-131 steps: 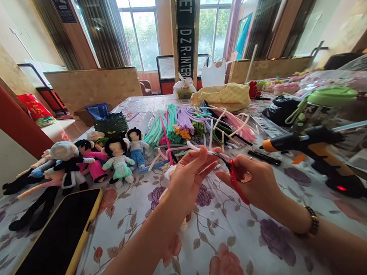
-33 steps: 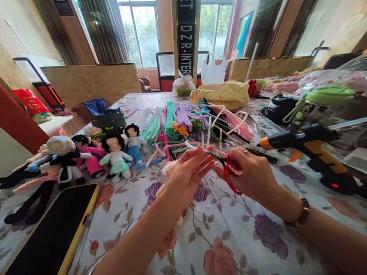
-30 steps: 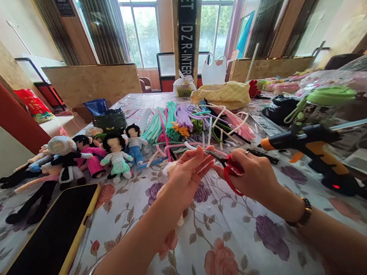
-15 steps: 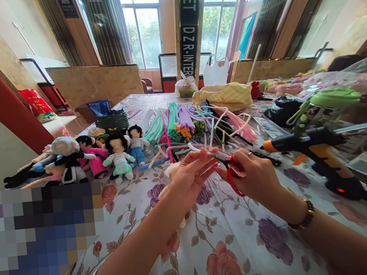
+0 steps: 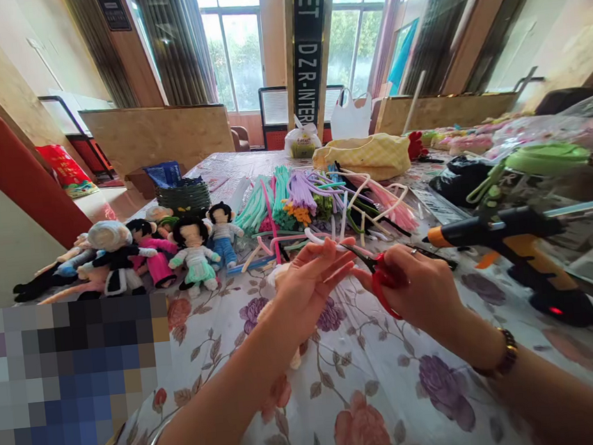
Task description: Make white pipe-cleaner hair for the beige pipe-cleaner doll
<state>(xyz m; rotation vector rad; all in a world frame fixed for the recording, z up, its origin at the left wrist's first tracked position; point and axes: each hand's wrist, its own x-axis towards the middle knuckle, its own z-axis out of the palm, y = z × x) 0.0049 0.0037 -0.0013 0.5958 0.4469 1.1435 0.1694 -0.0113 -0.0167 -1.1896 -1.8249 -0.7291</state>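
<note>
Pinched between the thumb and fingers of my left hand is a white pipe cleaner, its end pointing up and left. My right hand grips red-handled scissors. Their dark blades reach left to the pipe cleaner at my left fingertips; whether they touch it I cannot tell. Under my left forearm lies a pale, fuzzy piece, mostly hidden. Beyond my hands is a pile of bundled pipe cleaners in mint, purple, pink and other colours.
Several fuzzy dolls lie at the left, before a dark basket. A black and orange glue gun stands at the right, near a green-lidded container. A yellow checked pouch lies behind the pile on the flowered tablecloth.
My right hand and the scissors have shifted slightly right, and the blades look farther apart. My left hand keeps its pinch on the white pipe cleaner.
</note>
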